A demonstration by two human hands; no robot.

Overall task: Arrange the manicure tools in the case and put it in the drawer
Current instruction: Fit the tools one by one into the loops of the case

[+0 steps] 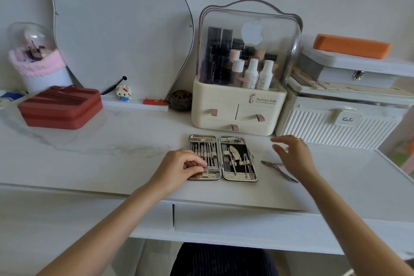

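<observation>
Between your hands the open case (223, 157) lies flat on the table (112, 152). Your left hand (177, 167) pinches a tool into its strap; your right hand (293, 152) hovers released above loose nippers (279, 170)—grasp those next.

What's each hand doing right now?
Left hand: fingers curled, pinching a tool in the manicure case.
Right hand: open, empty, above the nippers.

One head-worn camera looks forward and down, close over the white worktop (112, 154), facing the wall behind it.
</observation>
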